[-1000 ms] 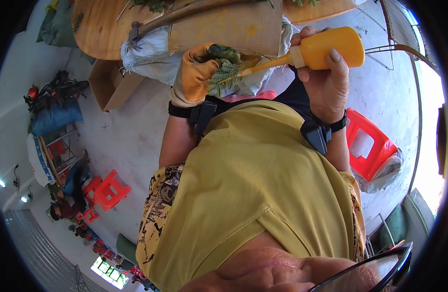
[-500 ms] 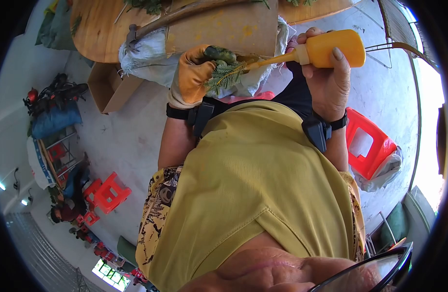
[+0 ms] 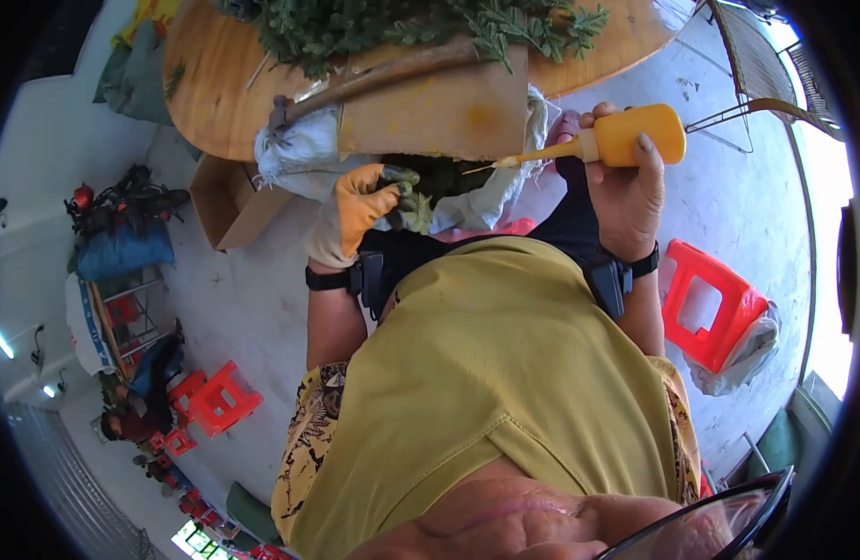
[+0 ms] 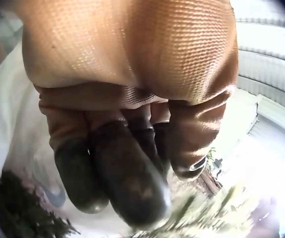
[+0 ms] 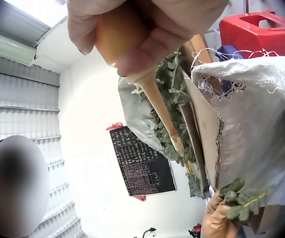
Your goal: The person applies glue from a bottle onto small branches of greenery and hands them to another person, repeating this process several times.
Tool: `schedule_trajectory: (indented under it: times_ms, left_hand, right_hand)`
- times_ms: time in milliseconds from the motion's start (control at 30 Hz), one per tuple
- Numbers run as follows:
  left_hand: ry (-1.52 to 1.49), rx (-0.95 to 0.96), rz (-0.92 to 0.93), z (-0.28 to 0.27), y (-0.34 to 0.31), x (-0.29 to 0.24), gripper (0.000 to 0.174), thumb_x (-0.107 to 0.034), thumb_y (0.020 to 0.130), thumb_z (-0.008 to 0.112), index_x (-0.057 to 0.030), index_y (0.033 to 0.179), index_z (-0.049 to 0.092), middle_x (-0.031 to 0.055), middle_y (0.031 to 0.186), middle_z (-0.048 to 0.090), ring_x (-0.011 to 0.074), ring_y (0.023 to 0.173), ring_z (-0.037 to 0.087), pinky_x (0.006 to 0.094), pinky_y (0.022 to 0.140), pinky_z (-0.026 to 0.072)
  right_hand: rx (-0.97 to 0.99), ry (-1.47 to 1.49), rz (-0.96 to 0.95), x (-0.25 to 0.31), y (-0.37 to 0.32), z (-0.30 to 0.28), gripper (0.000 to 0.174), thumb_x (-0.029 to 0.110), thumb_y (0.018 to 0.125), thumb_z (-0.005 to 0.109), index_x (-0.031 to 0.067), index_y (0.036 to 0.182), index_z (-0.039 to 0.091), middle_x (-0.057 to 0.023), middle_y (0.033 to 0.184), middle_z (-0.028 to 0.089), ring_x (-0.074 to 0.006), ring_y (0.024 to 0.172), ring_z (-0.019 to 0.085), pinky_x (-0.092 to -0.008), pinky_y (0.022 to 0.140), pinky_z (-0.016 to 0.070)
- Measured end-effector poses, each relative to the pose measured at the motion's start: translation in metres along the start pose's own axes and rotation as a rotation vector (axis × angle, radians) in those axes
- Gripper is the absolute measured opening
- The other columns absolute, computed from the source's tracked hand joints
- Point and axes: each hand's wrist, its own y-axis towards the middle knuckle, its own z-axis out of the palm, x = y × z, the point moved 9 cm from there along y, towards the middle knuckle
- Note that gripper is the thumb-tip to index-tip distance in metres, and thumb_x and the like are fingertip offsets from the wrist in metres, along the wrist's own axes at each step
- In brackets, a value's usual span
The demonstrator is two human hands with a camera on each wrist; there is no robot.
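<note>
My left hand point(image 3: 363, 210), in an orange glove with dark fingertips, pinches a small green fir sprig point(image 3: 419, 215). A yellow line runs along that sprig point(image 5: 251, 202) in the right wrist view. In the left wrist view the sprig point(image 4: 202, 215) is blurred below the dark fingertips point(image 4: 135, 193). My bare right hand point(image 3: 630, 196) grips a yellow squeeze bottle point(image 3: 643, 135) lying nearly level, its long nozzle point(image 3: 542, 154) pointing left. The nozzle tip, with a thin yellow strand off it, is apart from the sprig, up and to its right.
A cardboard sheet point(image 3: 430, 117) lies at the wooden table's point(image 3: 210, 84) near edge with a hammer point(image 3: 374, 79) across it. Fir branches point(image 3: 355, 33) are heaped behind. A white woven sack point(image 3: 299, 149) hangs below. Red stools point(image 3: 714, 303) and a cardboard box point(image 3: 229, 205) stand around.
The sprig was at the nozzle tip earlier; my left hand has drawn it down and away, turning it. The head view has shifted, showing more of the table and the heaped branches.
</note>
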Motion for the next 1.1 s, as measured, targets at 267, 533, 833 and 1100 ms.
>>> schedule_trajectory:
  times_ms: [267,533,833,1100]
  left_hand:
    - [0.619,-0.316,0.069,-0.01,0.038,-0.129,0.023,-0.017,0.09,0.062,-0.0017,0.106,0.067,0.0036,0.076,0.065,0.0077,0.065,0.06,0.0214,0.052,0.0447]
    - [1.396,-0.376,0.298,0.003,0.144,-0.148,0.038,-0.033,0.082,0.068,-0.0035,0.106,0.067,0.0206,0.09,0.068,0.0393,0.087,0.065,0.0409,0.077,0.0505]
    - [1.23,-0.575,0.236,-0.027,0.121,-0.16,0.024,-0.024,0.085,0.066,-0.0004,0.087,0.067,0.0146,0.066,0.064,0.0216,0.059,0.062,0.034,0.057,0.048]
    - [1.494,-0.346,0.259,0.014,0.145,-0.152,0.033,-0.032,0.082,0.068,-0.0059,0.101,0.069,0.0208,0.093,0.068,0.0375,0.09,0.065,0.0432,0.079,0.0522]
  right_hand:
    - [0.03,0.2,0.0,0.0,0.01,-0.01,0.045,0.018,0.09,0.058,-0.0015,0.126,0.042,-0.0227,0.116,0.057,-0.0328,0.108,0.059,-0.0269,0.06,0.0531]
    - [0.001,0.25,0.003,0.006,0.007,-0.017,0.04,0.015,0.09,0.057,-0.0015,0.124,0.044,-0.0231,0.116,0.057,-0.0328,0.108,0.06,-0.0275,0.06,0.0538]
    - [-0.037,0.246,-0.011,0.008,0.008,-0.023,0.037,0.016,0.091,0.057,-0.0013,0.121,0.047,-0.0225,0.115,0.058,-0.0312,0.106,0.061,-0.0264,0.06,0.0524]
    - [-0.052,0.209,-0.005,0.011,0.007,-0.017,0.035,0.014,0.09,0.057,-0.0015,0.119,0.048,-0.0216,0.114,0.059,-0.0297,0.104,0.062,-0.0264,0.06,0.053]
